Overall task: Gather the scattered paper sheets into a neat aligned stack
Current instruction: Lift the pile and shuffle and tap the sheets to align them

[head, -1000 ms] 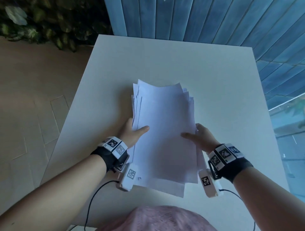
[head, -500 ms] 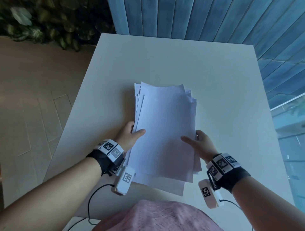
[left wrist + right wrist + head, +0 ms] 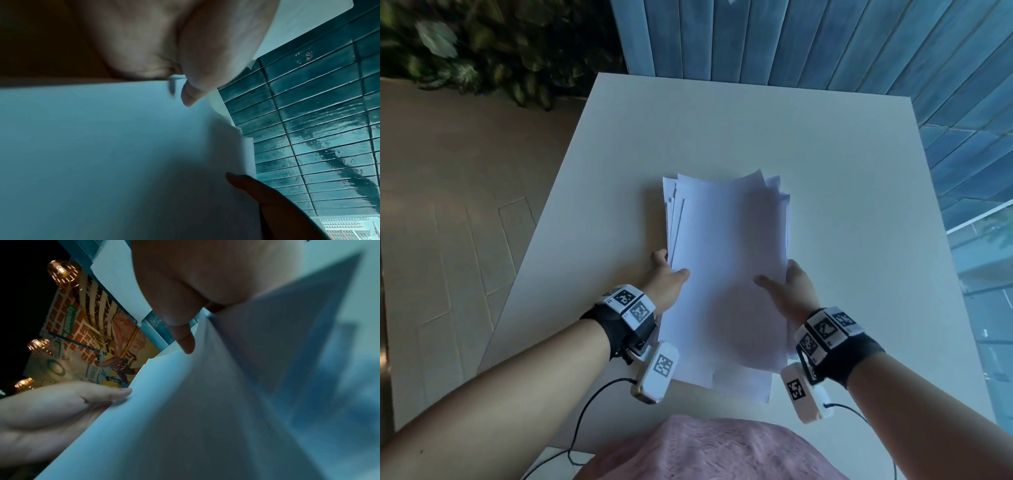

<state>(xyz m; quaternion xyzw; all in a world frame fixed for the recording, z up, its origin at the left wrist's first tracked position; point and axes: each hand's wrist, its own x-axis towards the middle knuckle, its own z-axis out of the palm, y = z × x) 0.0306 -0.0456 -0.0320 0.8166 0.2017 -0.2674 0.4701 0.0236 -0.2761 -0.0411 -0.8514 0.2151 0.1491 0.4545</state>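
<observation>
A loose stack of white paper sheets (image 3: pixel 726 260) sits over the middle of the white table (image 3: pixel 825 164), its far corners and near edges fanned out of line. My left hand (image 3: pixel 666 277) grips the stack's left edge, thumb on top and fingers underneath. My right hand (image 3: pixel 787 287) grips the right edge the same way. The left wrist view shows my left thumb (image 3: pixel 197 84) on the paper sheets (image 3: pixel 102 146). The right wrist view shows my right thumb (image 3: pixel 183 331) on the bowed paper sheets (image 3: pixel 205 402), with my left hand (image 3: pixel 61 405) at the opposite edge.
A blue tiled wall (image 3: pixel 808 44) stands behind the table's far edge. Green plants (image 3: pixel 482 44) stand at the back left above a tan tiled floor (image 3: pixel 441 205). Pink clothing (image 3: pixel 709 448) is at the near edge, with cables hanging from both wrist cameras.
Both hands have pressed inward and slid along the edges, so the stack is narrower and its top sheet bows upward. The fanned sheets have drawn closer together.
</observation>
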